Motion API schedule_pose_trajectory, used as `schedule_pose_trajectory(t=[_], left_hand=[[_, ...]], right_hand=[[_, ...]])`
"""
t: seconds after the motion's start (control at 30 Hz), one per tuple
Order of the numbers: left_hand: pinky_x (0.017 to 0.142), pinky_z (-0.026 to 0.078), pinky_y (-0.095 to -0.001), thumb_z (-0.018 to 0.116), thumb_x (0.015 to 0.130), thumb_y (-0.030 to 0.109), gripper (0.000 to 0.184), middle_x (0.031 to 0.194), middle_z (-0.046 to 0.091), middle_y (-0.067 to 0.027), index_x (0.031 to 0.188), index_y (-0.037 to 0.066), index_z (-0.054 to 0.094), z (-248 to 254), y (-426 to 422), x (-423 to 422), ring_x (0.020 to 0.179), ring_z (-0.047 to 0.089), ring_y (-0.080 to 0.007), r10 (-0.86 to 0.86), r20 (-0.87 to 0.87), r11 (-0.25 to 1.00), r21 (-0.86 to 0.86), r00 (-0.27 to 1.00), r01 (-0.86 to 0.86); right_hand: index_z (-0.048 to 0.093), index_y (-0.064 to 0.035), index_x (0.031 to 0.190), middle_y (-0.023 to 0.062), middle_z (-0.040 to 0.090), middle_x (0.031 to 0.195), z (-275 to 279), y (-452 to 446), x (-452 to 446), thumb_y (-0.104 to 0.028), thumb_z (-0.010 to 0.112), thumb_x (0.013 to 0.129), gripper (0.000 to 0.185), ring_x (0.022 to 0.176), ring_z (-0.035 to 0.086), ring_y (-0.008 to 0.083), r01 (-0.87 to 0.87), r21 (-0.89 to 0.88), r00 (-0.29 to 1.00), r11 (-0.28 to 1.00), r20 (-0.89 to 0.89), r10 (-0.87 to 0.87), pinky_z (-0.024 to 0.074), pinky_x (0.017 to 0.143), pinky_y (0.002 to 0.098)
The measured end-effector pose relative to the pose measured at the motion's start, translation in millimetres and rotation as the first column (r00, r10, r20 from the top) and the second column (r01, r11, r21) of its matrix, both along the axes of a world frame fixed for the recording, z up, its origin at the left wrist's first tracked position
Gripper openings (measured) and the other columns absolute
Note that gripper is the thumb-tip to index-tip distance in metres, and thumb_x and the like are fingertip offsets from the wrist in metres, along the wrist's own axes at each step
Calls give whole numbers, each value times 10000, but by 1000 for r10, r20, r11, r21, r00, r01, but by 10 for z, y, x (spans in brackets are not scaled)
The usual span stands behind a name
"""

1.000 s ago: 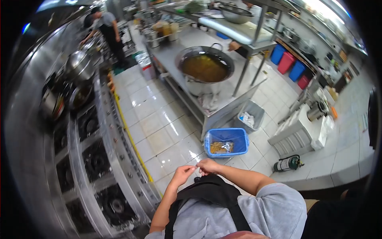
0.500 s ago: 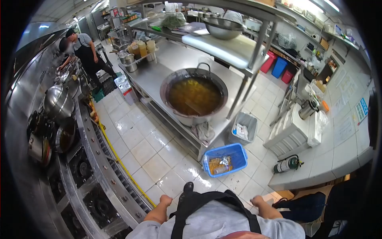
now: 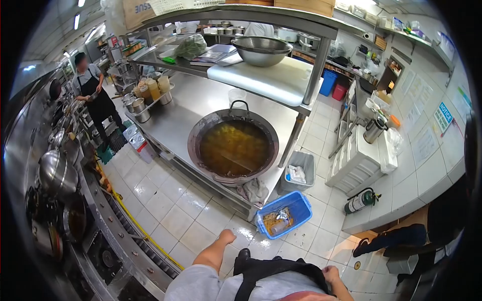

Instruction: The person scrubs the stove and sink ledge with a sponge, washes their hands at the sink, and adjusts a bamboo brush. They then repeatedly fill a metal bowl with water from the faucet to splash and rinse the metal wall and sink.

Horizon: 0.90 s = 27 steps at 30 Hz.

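My left hand (image 3: 227, 236) hangs over the floor in front of the steel table, its fingers curled in, with nothing seen in it. Near my apron, my right hand (image 3: 331, 274) is loosely closed and also looks free of any object. A large dark wok (image 3: 193, 150) stands on the steel table (image 3: 176, 115), holding brown liquid with yellowish bits showing at its surface. Its looped handle rises at the far side. By the table's near corner lies a crumpled grey cloth (image 3: 255, 191). Neither hand touches any of these.
A blue tub (image 3: 304, 203) with scraps and a grey bin (image 3: 307, 168) stand on the tiled floor. On the left runs a stove line (image 3: 108, 220). A co-worker (image 3: 93, 95) stands further back. A fire extinguisher (image 3: 361, 201) is at the right wall; another person's leg (image 3: 396, 236) shows nearby.
My view has shifted forward, nearer the table. My left hand has swung out ahead and my right hand has drawn back toward my body. The co-worker now stands more upright.
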State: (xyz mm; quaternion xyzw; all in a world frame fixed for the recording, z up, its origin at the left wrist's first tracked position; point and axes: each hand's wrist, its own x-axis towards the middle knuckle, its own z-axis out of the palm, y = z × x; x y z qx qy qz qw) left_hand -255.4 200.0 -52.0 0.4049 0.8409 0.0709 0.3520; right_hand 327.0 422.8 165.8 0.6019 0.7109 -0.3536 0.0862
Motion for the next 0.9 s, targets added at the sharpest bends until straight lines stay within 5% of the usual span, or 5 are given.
schedule_pose_trajectory(t=[0.07,0.27,0.33,0.4,0.9], left_hand=[[652,553,-475,638,874,230,193,736,721,-133,886,74,751,59,220,-116,627,682,-298,-206,-368,864,367,907,345],[865,542,-500,661,843,399,379,915,744,-211,884,35,755,363,662,404,920,706,-390,412,510,892,-55,755,-449],[749,561,-455,663,877,326,298,791,718,-189,818,43,734,582,663,686,762,704,-312,342,527,933,-92,778,-348],[591,537,-382,659,908,238,251,661,645,-137,753,42,682,289,678,876,628,660,-233,-396,-23,901,184,918,393],[550,509,-343,652,953,252,278,642,634,-91,793,27,682,1091,3628,3219,631,656,-192,-302,514,926,-42,803,376]], right_hand=[[787,-1,976,176,748,855,239,-194,137,-199,841,768,292,772,730,255,26,-68,970,997,242,-9,582,739,380],[789,-21,817,236,754,911,-562,-568,1223,-496,595,925,524,909,736,398,-102,61,913,993,402,69,578,899,449],[795,-47,811,175,750,773,-979,-488,1476,-477,603,917,483,873,742,373,49,-222,952,974,305,22,595,789,467],[792,-61,913,171,751,784,-1087,-475,1467,-502,638,873,469,730,734,364,43,-184,961,982,275,9,587,713,479],[770,35,1034,248,740,1097,-1200,191,2539,-283,700,865,366,1068,711,393,438,-173,896,882,162,-413,550,938,484]])
